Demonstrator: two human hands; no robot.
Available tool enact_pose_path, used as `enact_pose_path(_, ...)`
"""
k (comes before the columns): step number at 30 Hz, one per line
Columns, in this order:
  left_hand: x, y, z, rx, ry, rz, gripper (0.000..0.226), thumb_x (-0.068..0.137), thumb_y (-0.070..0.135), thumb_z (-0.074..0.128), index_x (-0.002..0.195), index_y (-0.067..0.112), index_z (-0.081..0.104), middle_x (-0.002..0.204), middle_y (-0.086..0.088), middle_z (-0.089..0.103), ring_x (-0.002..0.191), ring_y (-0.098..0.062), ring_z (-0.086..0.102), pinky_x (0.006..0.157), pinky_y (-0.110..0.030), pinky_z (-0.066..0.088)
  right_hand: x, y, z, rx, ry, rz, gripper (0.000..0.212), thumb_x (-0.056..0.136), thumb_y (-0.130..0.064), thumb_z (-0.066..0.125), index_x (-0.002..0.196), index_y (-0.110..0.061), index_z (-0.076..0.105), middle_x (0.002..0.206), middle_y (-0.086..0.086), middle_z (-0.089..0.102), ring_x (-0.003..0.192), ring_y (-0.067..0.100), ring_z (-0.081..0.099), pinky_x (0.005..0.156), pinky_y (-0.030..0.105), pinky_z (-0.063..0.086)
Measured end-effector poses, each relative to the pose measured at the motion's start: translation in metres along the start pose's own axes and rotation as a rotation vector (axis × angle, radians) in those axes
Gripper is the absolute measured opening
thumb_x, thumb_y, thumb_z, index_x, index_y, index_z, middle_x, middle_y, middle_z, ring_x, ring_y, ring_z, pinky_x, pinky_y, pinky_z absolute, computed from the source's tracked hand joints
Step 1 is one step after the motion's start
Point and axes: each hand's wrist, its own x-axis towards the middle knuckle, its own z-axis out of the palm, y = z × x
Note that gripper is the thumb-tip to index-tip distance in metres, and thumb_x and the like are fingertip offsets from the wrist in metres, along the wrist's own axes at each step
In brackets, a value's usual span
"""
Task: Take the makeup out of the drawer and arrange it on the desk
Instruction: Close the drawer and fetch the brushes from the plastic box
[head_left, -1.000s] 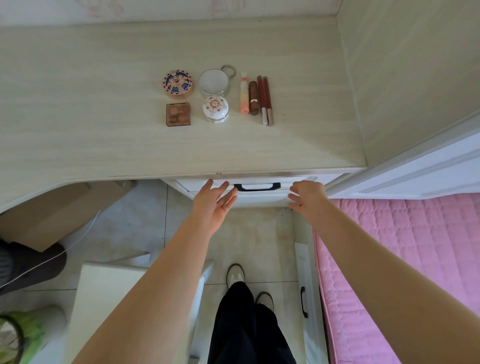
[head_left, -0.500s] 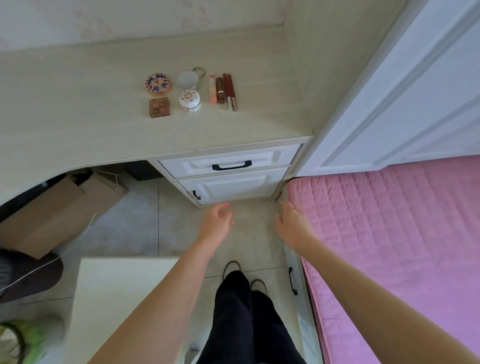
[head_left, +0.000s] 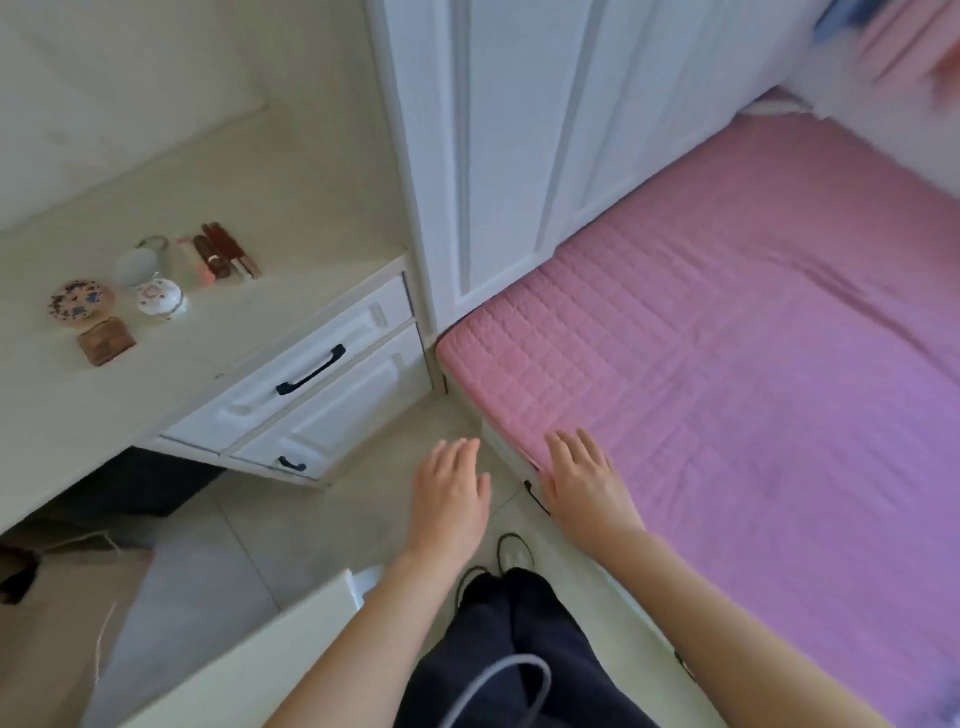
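Makeup stands in two rows on the pale wooden desk (head_left: 78, 405) at the left: a round patterned compact (head_left: 80, 302), a brown square palette (head_left: 106, 340), a white floral jar (head_left: 160, 297), a round mirror with a ring (head_left: 137, 265), and several lipstick tubes (head_left: 221, 252). The top drawer (head_left: 291, 371) with its black handle is pushed in, and so is the drawer below it (head_left: 332, 431). My left hand (head_left: 451, 493) hovers open over the floor, well away from the desk. My right hand (head_left: 584, 475) is open above the bed's edge. Both hold nothing.
A pink quilted bed (head_left: 753, 338) fills the right side. A white wardrobe (head_left: 509, 156) stands between desk and bed. A pale chair or stool edge (head_left: 249, 654) is at the bottom left, a cardboard box (head_left: 47, 623) lies under the desk, and my legs and shoes (head_left: 511, 556) are below.
Both hands have drawn back from the drawer front, which is now pushed in. The view has swung right and away from the desk toward the bed.
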Motion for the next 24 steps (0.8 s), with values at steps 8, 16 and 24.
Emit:
enact_pose_path(8,-0.006,0.093,0.023,0.222,-0.144,0.388,0.058,0.102,0.038,0.03,0.154,0.02,0.01,0.161,0.002,0.009,0.149,-0.021,-0.007,0.121,-0.042,-0.003,-0.091,0.059,0.004,0.097,0.118,0.324,0.059,0.102,-0.031,0.033,0.151,-0.009,0.011,0.16,0.008,0.012,0.148,0.03,0.001,0.12,0.043,0.01)
enact_pose_path(16,-0.057,0.204,0.067,0.284,-0.234,0.681,0.061,0.101,0.039,0.034,0.154,0.021,0.01,0.161,0.002,0.01,0.149,-0.019,-0.003,0.121,-0.04,0.002,-0.208,0.138,0.023,0.229,0.223,0.611,0.062,0.101,-0.036,0.033,0.152,-0.01,0.009,0.16,0.006,0.01,0.148,0.029,-0.001,0.121,0.041,0.007)
enact_pose_path(24,-0.169,0.332,0.159,0.24,-0.37,0.94,0.063,0.1,0.033,0.04,0.154,0.019,0.011,0.161,0.001,0.012,0.149,-0.02,0.0,0.121,-0.039,0.003,-0.374,0.225,0.059,0.249,0.287,0.858,0.06,0.101,-0.036,0.034,0.152,-0.01,0.015,0.159,0.007,0.018,0.148,0.029,0.006,0.119,0.041,0.01)
